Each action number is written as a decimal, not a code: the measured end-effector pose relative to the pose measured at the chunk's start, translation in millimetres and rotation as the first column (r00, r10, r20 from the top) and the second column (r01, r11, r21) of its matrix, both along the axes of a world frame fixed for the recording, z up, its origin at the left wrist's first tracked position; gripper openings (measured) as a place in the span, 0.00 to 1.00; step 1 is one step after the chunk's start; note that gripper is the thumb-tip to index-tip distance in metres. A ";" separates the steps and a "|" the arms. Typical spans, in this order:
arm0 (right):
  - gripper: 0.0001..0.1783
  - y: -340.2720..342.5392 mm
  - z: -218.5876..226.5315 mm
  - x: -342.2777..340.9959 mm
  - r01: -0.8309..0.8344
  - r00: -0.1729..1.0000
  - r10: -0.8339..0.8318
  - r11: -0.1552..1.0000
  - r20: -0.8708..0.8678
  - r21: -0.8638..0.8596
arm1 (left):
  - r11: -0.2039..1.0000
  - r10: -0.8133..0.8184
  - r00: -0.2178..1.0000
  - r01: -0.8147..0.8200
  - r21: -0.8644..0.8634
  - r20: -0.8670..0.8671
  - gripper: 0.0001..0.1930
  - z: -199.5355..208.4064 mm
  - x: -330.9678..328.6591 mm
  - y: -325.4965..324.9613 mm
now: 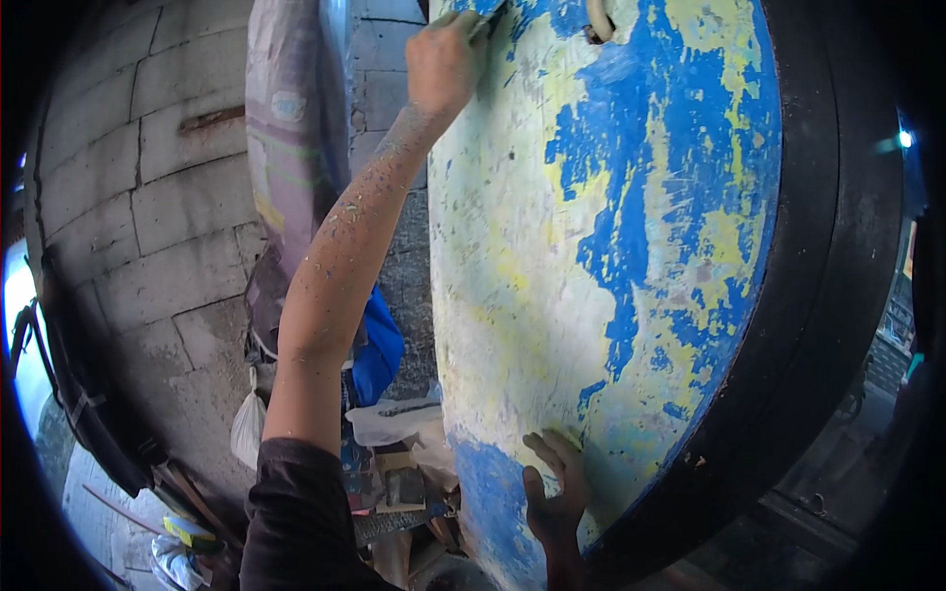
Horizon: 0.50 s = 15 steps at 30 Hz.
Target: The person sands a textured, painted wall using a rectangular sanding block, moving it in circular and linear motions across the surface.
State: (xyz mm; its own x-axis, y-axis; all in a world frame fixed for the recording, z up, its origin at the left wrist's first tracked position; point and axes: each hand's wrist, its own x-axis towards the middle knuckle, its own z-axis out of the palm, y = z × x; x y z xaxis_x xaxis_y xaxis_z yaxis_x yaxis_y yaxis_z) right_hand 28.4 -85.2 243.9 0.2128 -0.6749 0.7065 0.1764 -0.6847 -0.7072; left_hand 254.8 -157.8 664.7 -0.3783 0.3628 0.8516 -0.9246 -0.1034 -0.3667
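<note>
A large curved painted panel point(522, 295), like a small boat's hull, stands in front of me. Its blue and yellow paint is patchy, with much of the pale layer beneath exposed. At the top, my left hand point(443, 61) is closed round a thin flat tool, possibly a scraper point(483, 22), against the panel's upper left edge. The tool's far end is cut off by the frame. Paint flakes cling to my left forearm. Lower down, my right hand point(557, 488) is in shadow, fingers apart, against the panel's lower part.
A thick black rim point(788, 345) curves along the panel's right side. A pale rope or tube point(598, 18) passes through a hole near its top. Left are a grey block wall point(187, 187), a hanging plastic sheet point(296, 128), a blue bag point(379, 350) and a white pouch point(248, 424).
</note>
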 end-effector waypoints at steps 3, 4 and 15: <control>0.25 -0.5 15.8 3.4 -0.092 0.995 0.090 0.995 0.046 0.045 | 0.986 0.164 0.965 -0.162 0.027 -0.206 0.11 45.8 23.8 4.5; 0.26 1.2 20.9 4.2 -0.164 0.983 0.154 0.981 0.101 0.105 | 0.983 0.181 0.961 -0.179 0.027 -0.211 0.11 45.9 34.0 6.3; 0.27 -1.6 4.3 8.9 -0.119 0.989 0.121 0.992 0.080 -0.036 | 0.997 0.067 0.995 -0.065 0.034 -0.067 0.09 -5.2 4.4 -3.6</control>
State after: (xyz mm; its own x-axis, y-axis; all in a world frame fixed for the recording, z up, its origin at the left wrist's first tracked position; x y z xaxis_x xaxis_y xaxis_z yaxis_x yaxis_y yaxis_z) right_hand 37.3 -86.8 248.2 0.2317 -0.6257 0.7449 0.3152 -0.6762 -0.6659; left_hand 259.2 -161.4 659.6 -0.3412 0.3113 0.8869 -0.9391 -0.1544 -0.3071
